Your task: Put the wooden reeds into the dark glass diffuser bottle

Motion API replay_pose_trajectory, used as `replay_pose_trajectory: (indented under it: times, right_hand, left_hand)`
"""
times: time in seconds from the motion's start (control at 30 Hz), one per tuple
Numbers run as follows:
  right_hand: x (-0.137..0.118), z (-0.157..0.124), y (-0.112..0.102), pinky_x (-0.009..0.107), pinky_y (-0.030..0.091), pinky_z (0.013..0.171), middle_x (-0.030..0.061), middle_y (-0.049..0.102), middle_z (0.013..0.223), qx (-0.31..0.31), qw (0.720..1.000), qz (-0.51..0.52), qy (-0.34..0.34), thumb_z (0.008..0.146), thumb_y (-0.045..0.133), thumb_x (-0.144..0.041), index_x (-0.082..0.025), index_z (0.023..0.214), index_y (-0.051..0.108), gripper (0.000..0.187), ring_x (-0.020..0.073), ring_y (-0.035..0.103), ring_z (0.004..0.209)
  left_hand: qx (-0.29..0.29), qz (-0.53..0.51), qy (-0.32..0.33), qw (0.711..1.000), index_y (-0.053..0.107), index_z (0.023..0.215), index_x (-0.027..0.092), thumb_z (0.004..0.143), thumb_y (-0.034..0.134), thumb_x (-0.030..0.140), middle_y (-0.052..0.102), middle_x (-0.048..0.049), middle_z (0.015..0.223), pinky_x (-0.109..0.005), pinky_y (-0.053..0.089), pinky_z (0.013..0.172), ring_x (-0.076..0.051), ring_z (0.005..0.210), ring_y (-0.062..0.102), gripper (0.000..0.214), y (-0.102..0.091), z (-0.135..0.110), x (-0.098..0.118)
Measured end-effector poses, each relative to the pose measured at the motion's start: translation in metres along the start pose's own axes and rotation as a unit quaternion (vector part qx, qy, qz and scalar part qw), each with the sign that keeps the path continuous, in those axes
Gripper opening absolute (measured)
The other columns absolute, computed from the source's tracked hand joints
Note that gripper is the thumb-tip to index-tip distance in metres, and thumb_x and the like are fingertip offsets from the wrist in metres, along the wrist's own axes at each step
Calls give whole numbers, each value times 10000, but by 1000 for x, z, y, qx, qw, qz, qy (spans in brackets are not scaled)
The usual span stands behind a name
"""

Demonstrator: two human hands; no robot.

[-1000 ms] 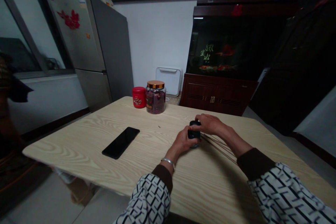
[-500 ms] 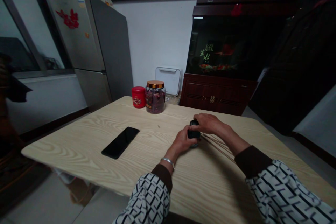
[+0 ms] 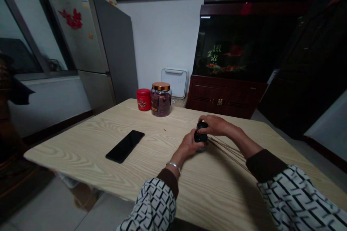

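Note:
A small dark container (image 3: 201, 136) with a black top stands on the wooden table, its bottom edge looking clear or bluish; its exact kind I cannot tell. Wrapped round its lower part from the left is my left hand (image 3: 189, 143), with a silver bangle on the wrist. My right hand (image 3: 215, 125) comes from the right, its fingers curled over the black top (image 3: 202, 125). Several thin brown sticks (image 3: 227, 151) lie on the table just right of the container, running under my right forearm, which hides part of them.
A black phone (image 3: 125, 146) lies flat on the table (image 3: 151, 162) to the left. Toward the back stand a red canister (image 3: 143, 100) and a clear jar of dark red contents with a copper lid (image 3: 161, 101). Beyond are a fridge (image 3: 116, 43) and a fish tank (image 3: 241, 47).
My right hand's fingers have shifted slightly on the black top, and its wrist is turned a little. My left hand keeps its hold. The view has moved very slightly.

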State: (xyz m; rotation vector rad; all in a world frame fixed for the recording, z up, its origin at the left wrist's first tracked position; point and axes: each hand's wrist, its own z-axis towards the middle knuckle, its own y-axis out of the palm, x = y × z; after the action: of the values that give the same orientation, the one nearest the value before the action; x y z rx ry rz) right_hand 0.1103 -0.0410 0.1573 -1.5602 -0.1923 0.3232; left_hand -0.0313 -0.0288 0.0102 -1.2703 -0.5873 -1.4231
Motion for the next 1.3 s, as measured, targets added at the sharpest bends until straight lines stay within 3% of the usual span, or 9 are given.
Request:
replay_pose_trajectory:
  times: [0.13, 0.23, 0.43, 0.57, 0.7, 0.87, 1.03, 1.17, 1.3]
  right_hand:
    - [17, -10, -4, 324, 472, 831, 89, 657, 1123, 87, 988, 128, -1, 731, 702, -374, -207, 1186, 567, 503, 225, 622, 967]
    - [25, -30, 6, 348, 486, 860, 76, 641, 1140, 150, 948, 282, 6, 743, 690, -374, -222, 1182, 541, 488, 224, 623, 996]
    - [23, -80, 82, 386, 527, 823, 89, 653, 1063, 218, 836, 495, 91, 743, 713, -457, -256, 1066, 390, 500, 250, 676, 947]
    - [14, -98, 132, 406, 511, 877, 89, 610, 1126, 210, 865, 448, 88, 768, 685, -430, -270, 999, 348, 438, 246, 651, 999]
    - [3, -108, 150, 387, 483, 903, 63, 598, 1142, 208, 914, 342, 65, 794, 639, -371, -270, 990, 365, 352, 222, 610, 1010]
    - [10, -114, 146, 392, 484, 912, 76, 604, 1214, 194, 928, 307, 77, 778, 672, -421, -268, 1128, 429, 453, 244, 603, 1070]
    - [68, -114, 118, 386, 487, 826, 124, 632, 1144, 251, 935, 176, 177, 922, 465, -387, -216, 1176, 580, 327, 245, 630, 934]
    - [107, -114, 106, 376, 453, 837, 131, 661, 1066, 151, 967, -17, 204, 915, 443, -268, -213, 1010, 706, 285, 261, 616, 976]
    - [115, -113, 114, 366, 440, 783, 136, 677, 967, 101, 971, -85, 198, 927, 405, -231, -223, 910, 725, 321, 272, 617, 962]
  left_hand:
    - [1, 20, 9, 1000, 600, 1162, 169, 674, 794, 350, 685, -52, 976, -305, 483, 801, -204, 893, 620, 555, -2, 0, 1]
    - [4, 19, 10, 1000, 592, 1192, 174, 670, 807, 405, 685, -64, 1017, -316, 485, 827, -217, 929, 625, 610, -2, -1, 1]
    - [16, 17, 7, 1000, 584, 1214, 186, 678, 809, 423, 684, -78, 1059, -339, 488, 868, -231, 967, 629, 628, -2, 0, -1]
    - [32, 15, 5, 999, 561, 1240, 199, 680, 811, 413, 671, -79, 1076, -355, 480, 898, -230, 983, 620, 649, -1, 0, -3]
    - [42, 20, -4, 999, 521, 1241, 197, 675, 808, 432, 655, -66, 1061, -347, 480, 880, -216, 953, 614, 677, 0, -1, -3]
    - [43, 31, -8, 999, 536, 1182, 190, 683, 802, 444, 655, -61, 1034, -339, 479, 854, -218, 946, 618, 621, 0, 0, -4]
    - [40, 21, -11, 999, 551, 1198, 183, 680, 809, 456, 664, -78, 1063, -348, 482, 878, -229, 974, 622, 640, 0, 0, -5]
    - [41, 13, -8, 999, 558, 1209, 183, 686, 808, 464, 667, -82, 1067, -354, 488, 878, -232, 974, 627, 644, 0, -1, -5]
    - [39, 12, -11, 999, 566, 1202, 178, 679, 811, 478, 673, -85, 1063, -356, 489, 873, -236, 974, 627, 650, 0, -1, -6]
